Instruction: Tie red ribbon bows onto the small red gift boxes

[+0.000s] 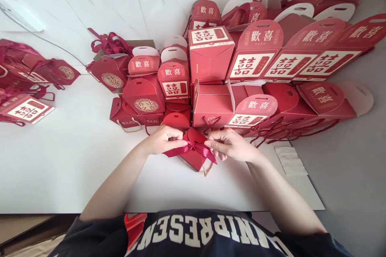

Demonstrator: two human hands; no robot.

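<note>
A small red gift box (193, 160) stands on the white table near its front, with a gold cord handle (208, 168) hanging at its right. Across its top runs a dark pink satin ribbon (202, 151), tied in a bow at the middle. My left hand (165, 139) pinches the bow's left side between thumb and finger. On the other side, the fingertips of my right hand (227, 143) are closed on the ribbon's right loop. The ribbon ends hang down past both hands.
Stacked red gift boxes (211, 58) crowd the table's back and right, against the tiled wall (169, 0). More ribboned boxes (28, 106) sit at the far left. A white paper (290, 160) lies near the right edge of the table (75, 168).
</note>
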